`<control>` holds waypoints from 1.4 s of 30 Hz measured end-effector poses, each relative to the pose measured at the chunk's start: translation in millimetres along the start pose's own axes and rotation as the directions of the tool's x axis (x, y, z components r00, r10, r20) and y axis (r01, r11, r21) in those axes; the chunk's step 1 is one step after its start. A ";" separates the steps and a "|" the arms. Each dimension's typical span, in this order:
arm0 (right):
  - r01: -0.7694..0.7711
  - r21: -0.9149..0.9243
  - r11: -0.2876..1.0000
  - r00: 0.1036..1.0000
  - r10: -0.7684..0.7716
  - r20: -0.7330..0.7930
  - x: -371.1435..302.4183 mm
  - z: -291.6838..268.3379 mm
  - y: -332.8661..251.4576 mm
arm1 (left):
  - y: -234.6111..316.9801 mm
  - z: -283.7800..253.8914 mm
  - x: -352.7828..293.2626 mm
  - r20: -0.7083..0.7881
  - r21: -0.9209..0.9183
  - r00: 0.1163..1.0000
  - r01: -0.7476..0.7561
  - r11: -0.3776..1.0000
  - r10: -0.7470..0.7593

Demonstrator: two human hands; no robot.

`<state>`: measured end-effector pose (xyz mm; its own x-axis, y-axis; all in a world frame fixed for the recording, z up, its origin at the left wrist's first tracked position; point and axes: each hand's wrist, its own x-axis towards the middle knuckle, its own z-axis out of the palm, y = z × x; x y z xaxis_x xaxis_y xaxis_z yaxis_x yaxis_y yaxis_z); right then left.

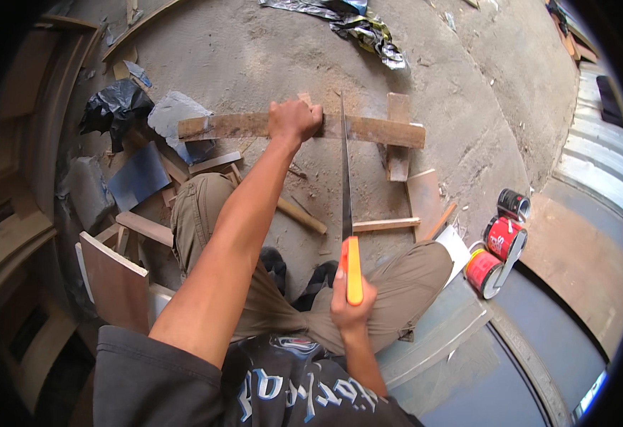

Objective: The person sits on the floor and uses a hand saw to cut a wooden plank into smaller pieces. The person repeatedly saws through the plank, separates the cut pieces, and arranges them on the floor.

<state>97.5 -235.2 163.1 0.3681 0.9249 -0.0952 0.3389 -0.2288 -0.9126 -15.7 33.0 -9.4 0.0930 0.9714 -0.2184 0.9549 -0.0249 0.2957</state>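
Note:
My left hand (296, 119) is closed round a curved wooden board (383, 132) that lies crosswise in front of me, gripping it near its middle. In my right hand (354, 302) is a handsaw (346, 185), held by its orange handle above my lap. Its long dark blade points away from me and crosses the board just right of my left hand. Whether the teeth are in a cut, I cannot tell. Under the board's right part lies a short wooden plank (398, 164). A grey block (176, 114) sits by its left end.
Wood offcuts (148, 229) and a black plastic bag (116, 107) lie at left. Several paint cans (505, 238) stand at right beside flat sheets (575, 263). A crumpled foil wrapper (372, 35) lies on the far ground. A wooden frame (19, 228) rises along the left edge.

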 end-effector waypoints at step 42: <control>-0.074 0.018 0.997 0.997 0.074 -0.033 99.5 43.3 45.2 | 13.5 3.0 4.7 0.026 -0.025 1.000 -0.016 1.000 0.017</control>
<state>112.0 -140.4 95.2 0.4203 0.8949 -0.1499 0.2949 -0.2910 -0.9101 -1.5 36.4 -9.2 0.1165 0.9645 -0.2370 0.9459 -0.0349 0.3226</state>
